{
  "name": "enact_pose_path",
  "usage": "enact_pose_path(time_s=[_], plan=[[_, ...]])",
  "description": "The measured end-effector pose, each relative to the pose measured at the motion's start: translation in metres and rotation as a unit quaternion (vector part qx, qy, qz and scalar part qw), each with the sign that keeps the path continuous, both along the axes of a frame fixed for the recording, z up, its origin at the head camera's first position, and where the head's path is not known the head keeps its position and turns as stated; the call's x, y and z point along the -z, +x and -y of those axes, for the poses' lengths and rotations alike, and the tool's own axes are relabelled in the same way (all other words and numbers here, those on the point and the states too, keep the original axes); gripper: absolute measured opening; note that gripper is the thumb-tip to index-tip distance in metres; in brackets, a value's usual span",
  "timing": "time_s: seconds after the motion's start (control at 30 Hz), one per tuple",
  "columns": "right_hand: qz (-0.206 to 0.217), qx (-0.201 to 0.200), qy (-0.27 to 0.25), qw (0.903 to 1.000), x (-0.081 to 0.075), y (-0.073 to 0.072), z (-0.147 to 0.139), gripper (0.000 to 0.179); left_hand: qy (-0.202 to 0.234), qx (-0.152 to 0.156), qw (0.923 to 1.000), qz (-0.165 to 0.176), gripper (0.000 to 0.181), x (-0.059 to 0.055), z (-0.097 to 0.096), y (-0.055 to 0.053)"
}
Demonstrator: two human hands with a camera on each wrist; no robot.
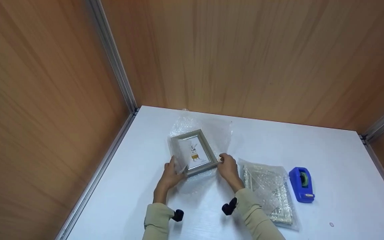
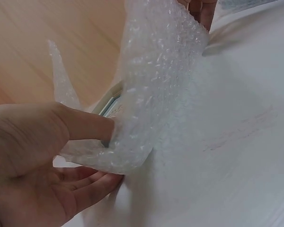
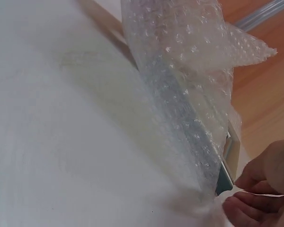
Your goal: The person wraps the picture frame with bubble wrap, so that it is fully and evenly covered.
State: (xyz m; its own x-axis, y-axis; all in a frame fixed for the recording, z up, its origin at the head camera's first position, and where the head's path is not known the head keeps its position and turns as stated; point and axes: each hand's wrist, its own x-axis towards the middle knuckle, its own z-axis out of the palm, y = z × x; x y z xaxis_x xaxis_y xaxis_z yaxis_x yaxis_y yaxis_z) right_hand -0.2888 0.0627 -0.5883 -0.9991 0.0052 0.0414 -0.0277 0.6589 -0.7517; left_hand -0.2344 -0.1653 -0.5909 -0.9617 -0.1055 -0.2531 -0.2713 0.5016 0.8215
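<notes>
A picture frame, grey-beige with a small animal picture inside, lies tilted on a sheet of bubble wrap over the white table. A flap of the wrap covers its left side. At the lower left corner my left hand grips the frame through the wrap, thumb above and fingers below in the left wrist view. My right hand is at the lower right corner. Its thumb and fingertips pinch the bubble wrap edge close beside the frame's corner.
To the right lies another frame in bubble wrap, flat on the table. Beyond it stands a blue tape dispenser with a roll in it. A small oval bit lies near the front right. Wooden panels enclose the table's back and sides.
</notes>
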Motion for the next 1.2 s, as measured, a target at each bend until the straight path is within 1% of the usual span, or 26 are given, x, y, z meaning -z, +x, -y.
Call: enact_pose_path(time_s=[0.1, 0.17, 0.2, 0.27, 0.33, 0.4, 0.47, 0.57, 0.63, 0.7, 0.83, 0.97, 1.1, 1.2], plan=[[-0.025, 0.031, -0.034, 0.9986, -0.004, -0.01, -0.005, 0.037, 0.008, 0.003, 1.0, -0.004, 0.096, 0.001, 0.001, 0.0], [-0.028, 0.04, -0.051, 0.9975, -0.007, -0.019, -0.011, 0.044, 0.011, 0.005, 0.9999, -0.005, 0.095, 0.003, 0.001, 0.0], [-0.021, 0.044, -0.06, 0.997, -0.009, -0.023, -0.014, 0.049, 0.013, 0.005, 0.9999, -0.006, 0.095, 0.003, 0.001, 0.0], [0.006, 0.048, -0.072, 0.9963, -0.011, -0.033, -0.02, 0.055, 0.014, 0.007, 0.9998, -0.008, 0.095, 0.003, 0.0, -0.001], [0.034, 0.054, -0.082, 0.9946, -0.012, -0.041, -0.024, 0.058, 0.013, 0.008, 0.9999, -0.005, 0.095, 0.003, 0.0, 0.0], [0.055, 0.06, -0.089, 0.9928, -0.012, -0.046, -0.027, 0.054, 0.013, 0.011, 0.9998, -0.007, 0.094, 0.003, 0.0, 0.001], [0.06, 0.06, -0.089, 0.9924, -0.011, -0.048, -0.027, 0.045, 0.012, 0.011, 0.9999, -0.005, 0.093, 0.002, 0.001, 0.002], [0.035, 0.05, -0.082, 0.9948, -0.008, -0.047, -0.023, 0.03, 0.018, 0.007, 0.9998, 0.003, 0.089, 0.001, 0.001, 0.002], [0.008, 0.04, -0.083, 0.9957, -0.007, -0.044, -0.019, 0.024, 0.025, 0.003, 0.9996, 0.011, 0.087, 0.0, 0.001, 0.002], [-0.023, 0.026, -0.086, 0.9957, -0.006, -0.041, -0.014, 0.021, 0.035, 0.0, 0.9992, 0.018, 0.085, -0.001, 0.002, 0.002], [-0.069, -0.004, -0.086, 0.9939, -0.003, -0.035, -0.003, 0.018, 0.055, -0.004, 0.9983, 0.021, 0.085, -0.003, 0.003, 0.004], [-0.084, -0.032, -0.078, 0.9929, -0.002, -0.029, 0.008, 0.018, 0.068, -0.003, 0.9976, 0.016, 0.087, -0.005, 0.005, 0.005], [-0.1, -0.062, -0.06, 0.9913, -0.002, -0.023, 0.017, 0.017, 0.066, -0.002, 0.9978, 0.006, 0.088, -0.006, 0.005, 0.005], [-0.117, -0.084, -0.026, 0.9893, 0.0, -0.018, 0.023, 0.016, 0.059, 0.001, 0.9983, -0.004, 0.087, -0.008, 0.003, 0.005]])
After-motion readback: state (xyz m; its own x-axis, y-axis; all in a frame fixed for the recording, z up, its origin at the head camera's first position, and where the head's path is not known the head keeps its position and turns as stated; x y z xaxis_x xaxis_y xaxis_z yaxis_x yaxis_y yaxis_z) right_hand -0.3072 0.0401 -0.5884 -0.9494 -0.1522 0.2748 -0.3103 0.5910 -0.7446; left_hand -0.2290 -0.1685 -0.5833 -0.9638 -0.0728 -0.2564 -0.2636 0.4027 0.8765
